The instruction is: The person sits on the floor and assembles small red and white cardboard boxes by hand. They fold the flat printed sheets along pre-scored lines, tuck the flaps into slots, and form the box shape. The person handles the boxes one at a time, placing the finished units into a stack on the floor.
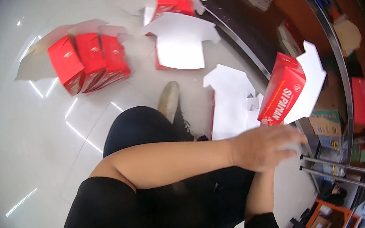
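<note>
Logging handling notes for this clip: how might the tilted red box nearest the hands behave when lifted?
The red box is probably light for its size, since it looks folded from thin card. Its open white flap may bend or swing, being a thin sheet standing out from the body.

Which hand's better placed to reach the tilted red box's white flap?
Probably left: the left hand is open-fingered, just below the white flap in view. The right hand is mostly hidden behind it, perhaps supporting the red box.
</note>
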`<state>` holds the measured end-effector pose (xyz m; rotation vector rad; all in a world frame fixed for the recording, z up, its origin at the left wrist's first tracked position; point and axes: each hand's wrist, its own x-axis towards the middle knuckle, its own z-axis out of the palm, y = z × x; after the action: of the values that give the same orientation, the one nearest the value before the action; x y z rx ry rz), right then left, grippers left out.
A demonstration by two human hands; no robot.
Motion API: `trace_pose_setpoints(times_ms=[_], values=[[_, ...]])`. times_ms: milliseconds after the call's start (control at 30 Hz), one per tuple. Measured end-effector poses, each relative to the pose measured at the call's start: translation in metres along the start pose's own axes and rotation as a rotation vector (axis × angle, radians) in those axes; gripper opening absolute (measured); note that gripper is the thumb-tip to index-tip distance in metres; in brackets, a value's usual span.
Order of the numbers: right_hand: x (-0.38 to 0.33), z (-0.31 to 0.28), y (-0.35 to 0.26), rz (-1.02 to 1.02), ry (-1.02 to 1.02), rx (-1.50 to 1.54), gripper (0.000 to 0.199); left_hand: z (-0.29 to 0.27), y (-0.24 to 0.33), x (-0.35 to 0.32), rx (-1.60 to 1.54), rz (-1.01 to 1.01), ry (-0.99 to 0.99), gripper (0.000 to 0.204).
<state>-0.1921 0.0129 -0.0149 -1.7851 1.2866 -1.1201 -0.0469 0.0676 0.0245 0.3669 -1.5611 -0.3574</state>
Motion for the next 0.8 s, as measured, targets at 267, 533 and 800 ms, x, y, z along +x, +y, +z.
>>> trace_pose_setpoints(times_ms=[267, 533, 800], values=[[0.066, 0.118, 0.009, -0.807, -0.475, -0.546, 0.026, -0.011, 0.015, 0.006, 0.002, 0.093, 0.149, 0.023], [0.127, 0.181, 0.059, -0.637, -0.653, -0.77, 0.034, -0.025, 0.007, 0.01, 0.053, -0.003, 0.108, 0.012], [0.122, 0.194, 0.047, -0.709, -0.706, -0.815, 0.046, -0.031, 0.015, 0.009, -0.027, -0.089, -0.01, 0.019]])
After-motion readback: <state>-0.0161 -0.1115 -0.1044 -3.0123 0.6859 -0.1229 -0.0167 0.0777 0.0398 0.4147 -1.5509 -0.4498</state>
